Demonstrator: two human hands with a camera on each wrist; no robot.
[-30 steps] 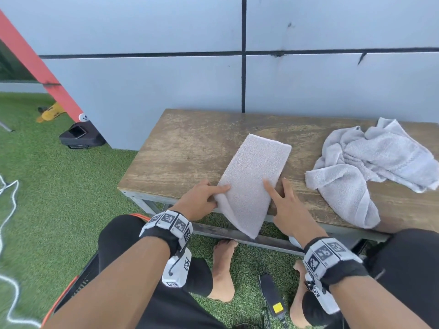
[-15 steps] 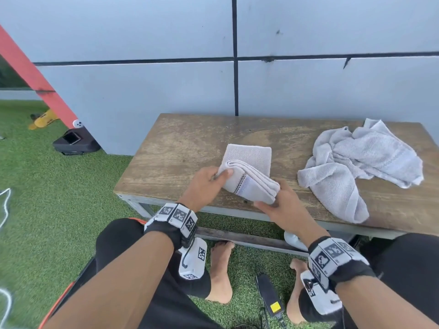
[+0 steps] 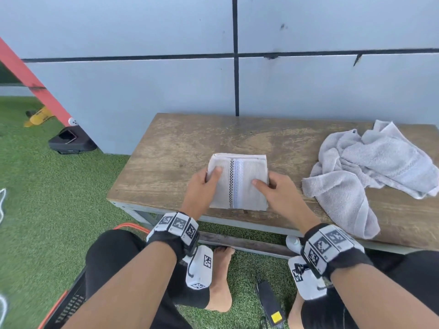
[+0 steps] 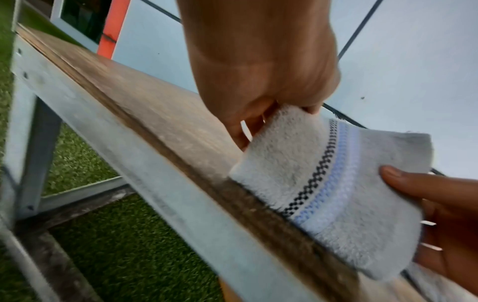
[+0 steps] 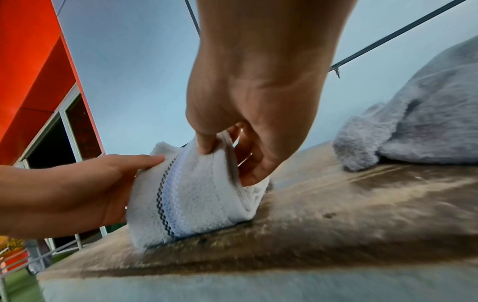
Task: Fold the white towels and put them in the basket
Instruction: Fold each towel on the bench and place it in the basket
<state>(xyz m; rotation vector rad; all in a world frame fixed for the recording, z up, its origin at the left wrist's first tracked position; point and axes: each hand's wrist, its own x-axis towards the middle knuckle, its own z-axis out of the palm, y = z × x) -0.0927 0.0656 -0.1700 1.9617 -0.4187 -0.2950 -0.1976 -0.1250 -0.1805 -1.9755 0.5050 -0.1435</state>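
A folded white towel (image 3: 240, 184) with a checked black and blue stripe sits near the front edge of the wooden bench (image 3: 180, 160). My left hand (image 3: 202, 188) pinches its left side, thumb on top and fingers under the edge. My right hand (image 3: 273, 191) pinches its right side the same way. In the left wrist view the folded towel (image 4: 323, 183) is tilted up, its near edge on the bench. The right wrist view shows the folded towel (image 5: 191, 194) held by both hands. Unfolded white towels (image 3: 370, 172) lie in a crumpled heap at the bench's right end.
An orange-rimmed black basket (image 3: 69, 302) shows by my left knee on the green turf. A black device with a yellow label (image 3: 270, 305) lies between my bare feet. A grey panelled wall stands behind the bench, with a black case (image 3: 71, 141) at its foot on the left.
The long flat towel was folded over by both hands into a small square with its stripe on top. Both hands now pinch its sides instead of lying on it.
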